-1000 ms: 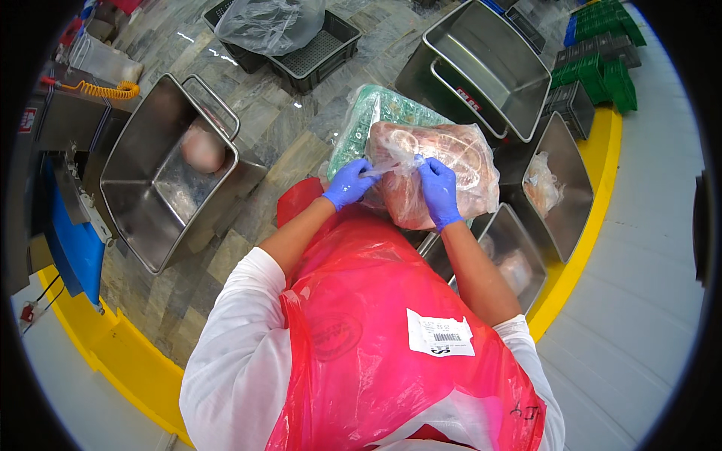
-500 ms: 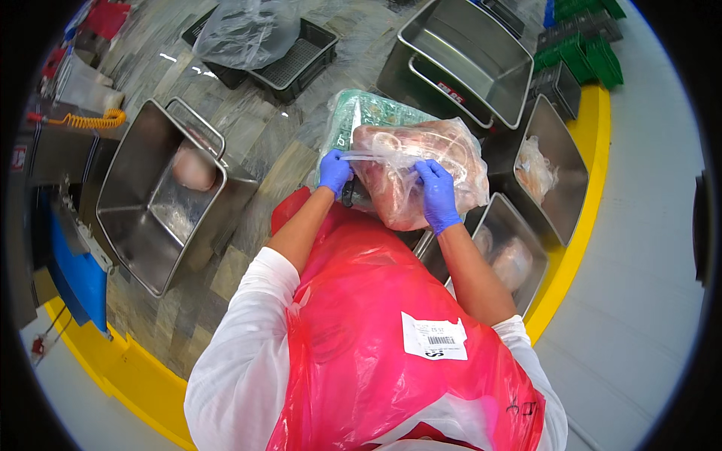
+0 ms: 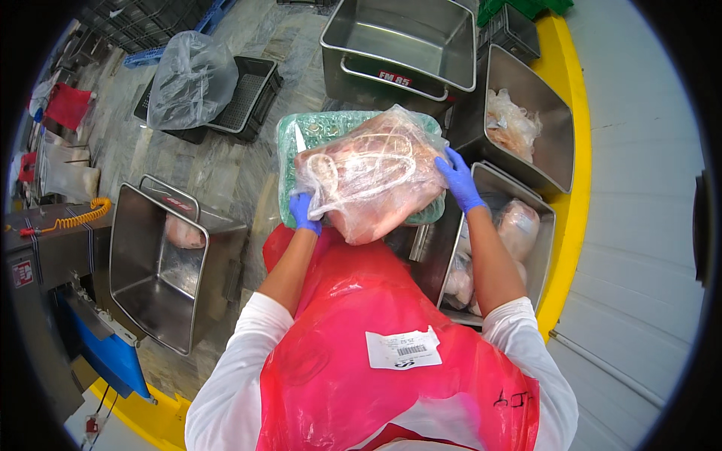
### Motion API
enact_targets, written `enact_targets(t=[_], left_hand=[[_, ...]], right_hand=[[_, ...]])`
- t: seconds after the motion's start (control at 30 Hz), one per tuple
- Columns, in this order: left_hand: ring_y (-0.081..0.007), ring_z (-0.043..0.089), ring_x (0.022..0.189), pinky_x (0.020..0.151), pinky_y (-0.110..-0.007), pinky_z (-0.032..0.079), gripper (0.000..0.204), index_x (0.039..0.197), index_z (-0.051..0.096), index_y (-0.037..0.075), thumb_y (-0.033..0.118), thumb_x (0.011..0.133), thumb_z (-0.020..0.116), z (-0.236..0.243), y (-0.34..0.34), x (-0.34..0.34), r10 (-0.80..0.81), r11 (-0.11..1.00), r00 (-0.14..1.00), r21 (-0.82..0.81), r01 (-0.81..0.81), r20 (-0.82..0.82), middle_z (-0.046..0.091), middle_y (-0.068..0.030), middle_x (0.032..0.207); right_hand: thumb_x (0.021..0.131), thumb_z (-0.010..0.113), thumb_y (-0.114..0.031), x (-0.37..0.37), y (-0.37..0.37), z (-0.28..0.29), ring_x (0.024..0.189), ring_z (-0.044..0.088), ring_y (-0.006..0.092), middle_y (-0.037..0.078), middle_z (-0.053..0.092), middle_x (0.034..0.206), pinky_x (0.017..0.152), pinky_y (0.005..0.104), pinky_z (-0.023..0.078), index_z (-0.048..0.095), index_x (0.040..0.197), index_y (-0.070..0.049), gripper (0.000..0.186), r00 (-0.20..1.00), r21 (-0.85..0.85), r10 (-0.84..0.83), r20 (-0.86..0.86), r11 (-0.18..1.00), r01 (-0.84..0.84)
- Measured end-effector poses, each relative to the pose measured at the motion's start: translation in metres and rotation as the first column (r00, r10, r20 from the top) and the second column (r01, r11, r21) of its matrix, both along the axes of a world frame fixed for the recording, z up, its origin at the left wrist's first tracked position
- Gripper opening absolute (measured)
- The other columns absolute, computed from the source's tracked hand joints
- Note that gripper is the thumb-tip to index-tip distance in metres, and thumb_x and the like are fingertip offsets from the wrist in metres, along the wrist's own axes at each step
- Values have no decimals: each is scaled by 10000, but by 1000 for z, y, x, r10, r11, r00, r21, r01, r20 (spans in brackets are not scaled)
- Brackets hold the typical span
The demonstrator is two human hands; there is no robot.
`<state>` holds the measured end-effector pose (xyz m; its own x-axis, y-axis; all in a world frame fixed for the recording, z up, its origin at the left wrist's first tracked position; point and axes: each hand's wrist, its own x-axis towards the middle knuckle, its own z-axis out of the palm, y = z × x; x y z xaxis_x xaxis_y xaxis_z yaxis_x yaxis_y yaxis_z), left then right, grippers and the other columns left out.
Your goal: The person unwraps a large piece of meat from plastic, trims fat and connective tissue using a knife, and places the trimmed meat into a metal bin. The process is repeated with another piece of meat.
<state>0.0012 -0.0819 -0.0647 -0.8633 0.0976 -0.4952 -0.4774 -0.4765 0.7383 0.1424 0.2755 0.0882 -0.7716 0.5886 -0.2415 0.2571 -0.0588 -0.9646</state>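
Note:
A large cut of pink meat in a clear plastic bag [image 3: 383,169] rests over a green plastic-covered crate [image 3: 293,173] in front of me. My left hand [image 3: 304,213], in a blue glove, grips the bag's near left side. On its right side lies my right hand [image 3: 460,180], also gloved in blue, with the fingers curled against the bag. The loose, twisted plastic spreads over the top of the meat. Both thumbs and some fingertips are partly hidden by the bag.
At left stands a metal tub [image 3: 154,278] with one piece of meat. Bagged meat fills part of a tub [image 3: 545,248] at my right; beyond it, another tub [image 3: 553,143] holds crumpled plastic. A further tub [image 3: 398,37] and dark crates [image 3: 248,98] stand ahead.
My hands have released the stretched neck of the bag and moved to its two sides. The bagged meat sits more to the left on the crate. The view has shifted.

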Motion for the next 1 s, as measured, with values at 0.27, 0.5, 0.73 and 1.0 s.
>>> enact_targets(t=[0.27, 0.5, 0.73, 1.0], left_hand=[[-210, 680, 911, 810, -359, 582, 231, 1176, 648, 32, 92, 999, 512, -25, -24, 7, 78, 979, 993, 193, -60, -85, 678, -78, 1075], [-216, 673, 963, 827, -348, 594, 281, 1289, 596, 56, 157, 1035, 531, 9, 5, -13, 37, 969, 998, 248, -24, -44, 660, -81, 1165], [-221, 653, 1033, 895, -360, 566, 307, 1323, 573, 66, 193, 1051, 508, -3, 6, -23, -65, 988, 996, 134, 72, -56, 654, -83, 1194], [-233, 628, 1120, 985, -378, 528, 343, 1352, 556, 65, 248, 1074, 470, 75, -13, 6, -253, 885, 967, 406, 225, 16, 650, -83, 1232]], right_hand=[[1038, 530, -378, -36, 19, -47, 1230, 604, 274, 147, 630, 1358, 1104, 398, 442, 571, 1390, -13, 508, 997, -820, 5, -78, 568, -67], [1049, 464, -316, -24, 18, -100, 1198, 619, 289, 161, 638, 1333, 1077, 417, 471, 584, 1357, -7, 452, 968, -805, -158, -195, 590, -66], [1010, 456, -233, -19, -13, -77, 1016, 677, 268, 140, 701, 1133, 925, 400, 559, 649, 1193, 27, 372, 922, -731, -229, -312, 677, -79], [1005, 472, -462, 54, -50, 64, 1252, 583, 296, 149, 625, 1353, 1065, 435, 464, 578, 1357, -15, 578, 980, -690, -197, -6, 710, 138]])
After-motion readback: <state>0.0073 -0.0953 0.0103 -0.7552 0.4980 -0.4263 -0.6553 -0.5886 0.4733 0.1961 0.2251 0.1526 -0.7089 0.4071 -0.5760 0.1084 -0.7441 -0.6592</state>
